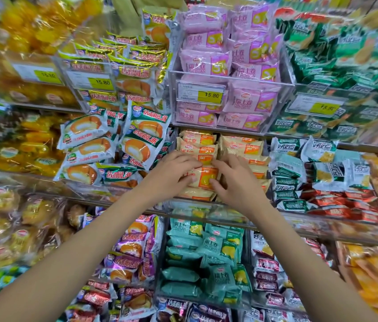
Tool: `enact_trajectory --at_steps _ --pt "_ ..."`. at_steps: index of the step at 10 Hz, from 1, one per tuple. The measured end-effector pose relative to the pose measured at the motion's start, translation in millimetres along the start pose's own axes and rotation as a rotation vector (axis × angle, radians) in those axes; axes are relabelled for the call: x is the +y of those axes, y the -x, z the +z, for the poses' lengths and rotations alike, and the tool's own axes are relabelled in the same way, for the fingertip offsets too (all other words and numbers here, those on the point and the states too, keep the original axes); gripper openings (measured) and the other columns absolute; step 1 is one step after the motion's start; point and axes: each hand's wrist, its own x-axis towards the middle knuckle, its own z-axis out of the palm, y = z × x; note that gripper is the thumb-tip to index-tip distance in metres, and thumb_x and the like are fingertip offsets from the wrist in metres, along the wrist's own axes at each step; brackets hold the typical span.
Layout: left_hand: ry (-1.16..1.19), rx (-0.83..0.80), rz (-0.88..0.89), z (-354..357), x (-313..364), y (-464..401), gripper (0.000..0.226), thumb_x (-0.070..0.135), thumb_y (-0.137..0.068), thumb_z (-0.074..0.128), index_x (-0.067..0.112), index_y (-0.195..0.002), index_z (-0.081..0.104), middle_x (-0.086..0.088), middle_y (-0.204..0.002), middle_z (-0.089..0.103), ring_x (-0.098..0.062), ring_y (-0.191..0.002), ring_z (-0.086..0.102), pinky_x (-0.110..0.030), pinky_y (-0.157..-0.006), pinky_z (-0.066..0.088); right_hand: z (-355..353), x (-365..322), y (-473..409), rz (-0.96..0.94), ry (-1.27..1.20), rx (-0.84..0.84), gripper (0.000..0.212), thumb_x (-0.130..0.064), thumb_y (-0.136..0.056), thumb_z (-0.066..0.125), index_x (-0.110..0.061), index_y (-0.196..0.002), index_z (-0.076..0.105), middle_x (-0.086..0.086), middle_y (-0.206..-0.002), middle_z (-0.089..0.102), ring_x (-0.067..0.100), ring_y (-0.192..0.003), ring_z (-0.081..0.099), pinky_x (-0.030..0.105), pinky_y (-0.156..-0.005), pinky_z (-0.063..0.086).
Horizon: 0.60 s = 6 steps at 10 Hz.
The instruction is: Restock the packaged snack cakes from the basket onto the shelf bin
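Cream-and-orange snack cakes under my hands; pink packs above, teal packs below, yellow price tags.

Way in: you can reach the orange snack cake bin only from the front, over its low clear wall.
Above: the shelf with the pink cake bin hangs close overhead.
Sides: green-and-white packs crowd your left, green packs your right.
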Motion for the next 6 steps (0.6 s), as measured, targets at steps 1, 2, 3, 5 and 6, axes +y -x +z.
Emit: enact_trajectory --at_steps 1,2,3,5,6 --pt "0.027 0.043 -0.014 0.5 0.0 1.8 0.043 0.026 -0.092 0.057 0.023 -0.134 0.049 0.009 -0.135 0.050 -0.009 -0.130 0.031 -0.029 -0.110 0.022 -3.5 2.4 3.6 -0.005 0.001 0.002 0.053 -0.034 -0.088 0.060 -0.013 -0.136 0.048 0.006 -0.124 0.052 0.023 -0.113 0.045 0.035 -0.093 0.041" --pt "0.053 0.053 -0.014 -0.5 2.0 2.8 0.041 0.029 -0.090 0.059 0.024 -0.130 0.052 0.010 -0.133 0.051 -0.007 -0.128 0.033 -0.028 -0.110 0.023 -5.8 3.9 5.8 -0.005 0.002 -0.016 0.054 -0.035 -0.088 0.060 -0.015 -0.137 0.048 0.005 -0.128 0.051 0.023 -0.117 0.043 0.035 -0.097 0.039" --pt "0.028 0.084 -0.008 -5.4 6.0 5.1 0.039 0.029 -0.089 0.061 0.021 -0.127 0.056 0.009 -0.131 0.053 -0.008 -0.126 0.036 -0.024 -0.108 0.023 -9.1 4.1 8.7 -0.001 -0.004 -0.007 0.051 -0.034 -0.088 0.060 -0.016 -0.135 0.049 0.004 -0.130 0.050 0.022 -0.119 0.042 0.034 -0.098 0.038" --pt "0.296 0.405 -0.129 -26.2 53.3 35.7 0.016 0.027 -0.090 0.056 0.025 -0.103 0.065 0.018 -0.105 0.060 0.009 -0.096 0.052 -0.005 -0.083 0.039 -33.9 -5.2 40.5 0.091 -0.290 0.195 0.022 -0.021 -0.090 0.062 -0.017 -0.111 0.064 -0.007 -0.099 0.064 0.004 -0.091 0.057 0.014 -0.079 0.045" --pt "0.561 0.402 -0.244 -23.1 82.5 84.7 0.016 0.035 -0.088 0.056 0.047 -0.097 0.060 0.023 -0.096 0.062 0.008 -0.092 0.056 -0.002 -0.076 0.042 -47.1 -10.2 103.8 0.261 -0.506 0.262 0.019 -0.016 -0.088 0.063 -0.034 -0.093 0.062 -0.020 -0.083 0.062 -0.001 -0.080 0.059 0.011 -0.067 0.047"
